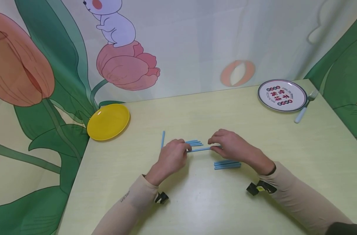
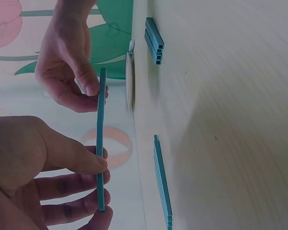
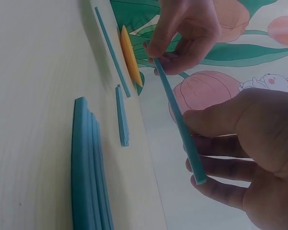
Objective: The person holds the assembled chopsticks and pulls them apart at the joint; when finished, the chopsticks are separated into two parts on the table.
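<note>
Both hands hold one thin blue stick [image 1: 200, 149] above the table, one toward each end. My left hand [image 1: 172, 156] pinches it between thumb and fingers. On the other side my right hand [image 1: 234, 147] grips it the same way, with its fingers spread along the stick [image 3: 188, 139] in the right wrist view. Just beyond the held stick lies a small group of blue sticks [image 1: 196, 143], partly hidden by the left hand. A second bundle of blue sticks [image 1: 227, 164] lies side by side below the right hand. One single stick [image 1: 162, 138] points away, left of the far group.
A yellow plate [image 1: 108, 122] sits at the table's back left edge. At the back right, a white plate [image 1: 272, 101] with red print has a fork [image 1: 302, 112] beside it. A patterned curtain [image 1: 190, 49] hangs behind the pale table [image 1: 196, 209].
</note>
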`<state>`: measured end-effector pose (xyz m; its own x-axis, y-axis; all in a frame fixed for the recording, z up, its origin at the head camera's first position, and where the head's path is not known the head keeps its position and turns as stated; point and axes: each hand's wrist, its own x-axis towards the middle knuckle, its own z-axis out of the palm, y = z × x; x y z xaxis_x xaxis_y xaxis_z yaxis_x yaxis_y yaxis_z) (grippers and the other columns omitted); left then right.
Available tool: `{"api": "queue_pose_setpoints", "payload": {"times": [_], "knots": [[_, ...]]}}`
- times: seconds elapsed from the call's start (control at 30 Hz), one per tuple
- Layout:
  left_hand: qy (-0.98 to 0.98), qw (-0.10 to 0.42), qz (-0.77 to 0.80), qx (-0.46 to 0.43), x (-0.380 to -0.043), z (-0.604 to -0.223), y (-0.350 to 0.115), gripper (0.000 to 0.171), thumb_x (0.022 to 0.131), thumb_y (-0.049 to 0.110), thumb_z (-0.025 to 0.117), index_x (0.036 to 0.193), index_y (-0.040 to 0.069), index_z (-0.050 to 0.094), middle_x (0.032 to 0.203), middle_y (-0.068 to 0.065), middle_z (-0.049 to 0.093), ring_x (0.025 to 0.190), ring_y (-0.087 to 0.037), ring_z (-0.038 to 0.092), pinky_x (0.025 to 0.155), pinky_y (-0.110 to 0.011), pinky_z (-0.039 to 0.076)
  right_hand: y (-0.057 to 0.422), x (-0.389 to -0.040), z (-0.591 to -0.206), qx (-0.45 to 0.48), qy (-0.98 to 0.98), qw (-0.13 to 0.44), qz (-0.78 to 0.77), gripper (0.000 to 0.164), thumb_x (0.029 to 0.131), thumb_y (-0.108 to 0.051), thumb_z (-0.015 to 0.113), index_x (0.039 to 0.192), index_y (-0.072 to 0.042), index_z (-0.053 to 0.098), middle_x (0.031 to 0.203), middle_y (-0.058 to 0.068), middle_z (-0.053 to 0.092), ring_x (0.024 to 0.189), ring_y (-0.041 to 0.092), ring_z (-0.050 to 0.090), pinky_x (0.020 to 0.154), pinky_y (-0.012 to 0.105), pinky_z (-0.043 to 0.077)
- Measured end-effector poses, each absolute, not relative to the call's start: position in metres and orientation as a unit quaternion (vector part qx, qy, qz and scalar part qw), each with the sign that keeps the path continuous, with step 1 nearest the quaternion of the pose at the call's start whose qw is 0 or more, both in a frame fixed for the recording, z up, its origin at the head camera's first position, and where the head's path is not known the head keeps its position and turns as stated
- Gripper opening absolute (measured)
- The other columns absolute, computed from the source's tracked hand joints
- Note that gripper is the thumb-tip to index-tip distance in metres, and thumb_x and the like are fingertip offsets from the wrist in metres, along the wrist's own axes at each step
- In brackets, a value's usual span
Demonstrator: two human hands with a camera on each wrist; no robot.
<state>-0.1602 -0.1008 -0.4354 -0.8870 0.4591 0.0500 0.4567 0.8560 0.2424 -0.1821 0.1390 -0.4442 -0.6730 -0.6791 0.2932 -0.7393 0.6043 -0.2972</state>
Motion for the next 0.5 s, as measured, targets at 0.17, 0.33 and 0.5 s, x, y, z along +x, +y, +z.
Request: {"api": "queue_pose_setpoints", "payload": {"times": [0.17, 0.33, 0.5], "knots": [[0.962, 0.004, 0.128, 0.239, -0.159, -0.436, -0.101, 0.023, 0.087, 0.002, 0.061, 0.096, 0.016, 0.077, 0.083, 0.001, 0.066, 0.071, -0.016, 0.055, 0.050, -0.023, 0.040, 0.138, -0.181, -0.447, 0.410, -0.889, 0.074, 0.192, 0.011, 0.083, -0.013, 0.076, 0.094, -0.010, 0.075, 0.088, -0.002, 0.069, 0.082, 0.013, 0.060, 0.072, 0.029, 0.053], [0.960, -0.014, 0.135, 0.245, -0.157, -0.436, -0.101, 0.022, 0.088, 0.002, 0.062, 0.095, 0.015, 0.077, 0.082, 0.002, 0.065, 0.071, -0.015, 0.055, 0.051, -0.022, 0.040, 0.136, -0.179, -0.450, 0.404, -0.890, 0.073, 0.201, 0.008, 0.084, -0.011, 0.075, 0.092, -0.010, 0.074, 0.085, -0.002, 0.068, 0.077, 0.011, 0.059, 0.069, 0.026, 0.052], [0.956, -0.038, 0.139, 0.257, -0.157, -0.439, -0.100, 0.021, 0.088, 0.001, 0.063, 0.095, 0.015, 0.077, 0.086, 0.004, 0.066, 0.079, -0.015, 0.058, 0.057, -0.022, 0.044, 0.137, -0.176, -0.455, 0.374, -0.896, 0.095, 0.221, 0.005, 0.083, -0.008, 0.074, 0.088, -0.010, 0.073, 0.080, -0.002, 0.065, 0.072, 0.010, 0.056, 0.063, 0.026, 0.049]]}}
